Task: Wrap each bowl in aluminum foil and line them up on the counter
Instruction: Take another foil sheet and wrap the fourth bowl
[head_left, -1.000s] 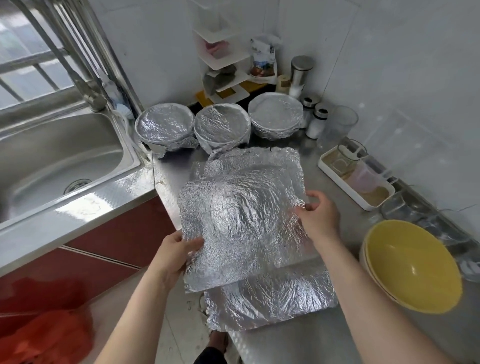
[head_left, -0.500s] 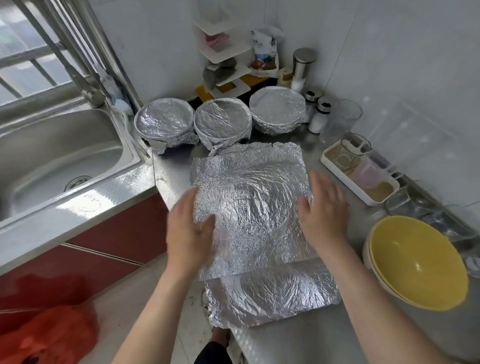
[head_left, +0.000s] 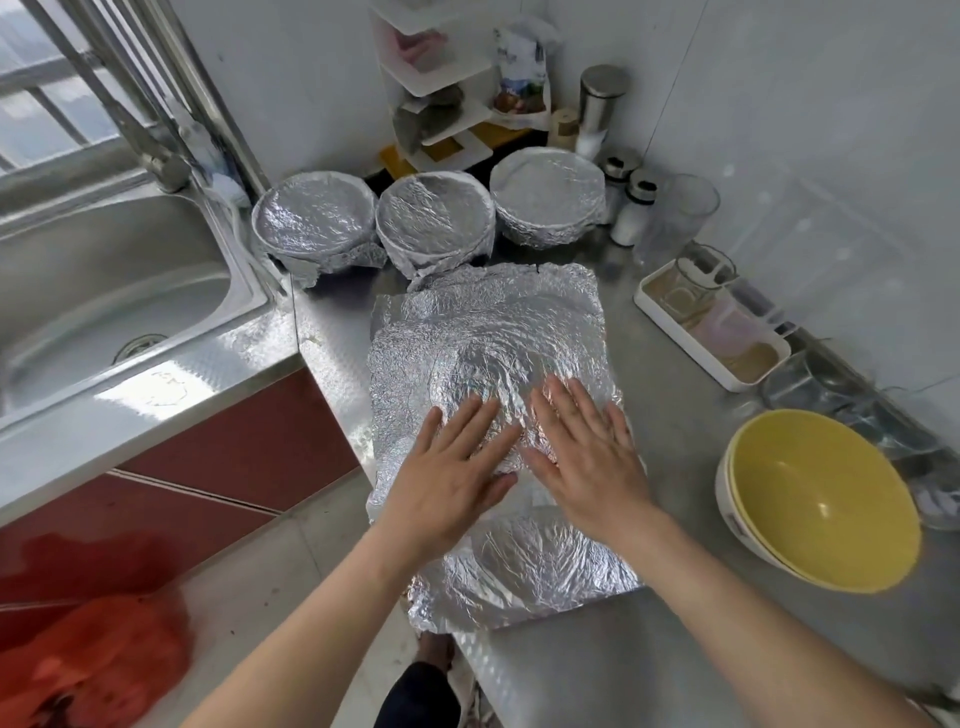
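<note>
step: flattening foil sheet (head_left: 488, 332) on bench | both hands (head_left: 447, 467) (head_left: 587, 457) fingers flat, holding nothing | next: fetch yellow bowl (head_left: 815, 499), right

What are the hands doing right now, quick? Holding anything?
Left hand: open, fingers straight, pressing flat on the foil sheet.
Right hand: open, pressing flat on the same foil sheet, holding nothing.

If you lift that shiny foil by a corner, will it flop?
Probably flops: the foil sheet looks thin and crinkled all over, so likely very light too. It may keep new creases, as on the wrapped bowls.
</note>
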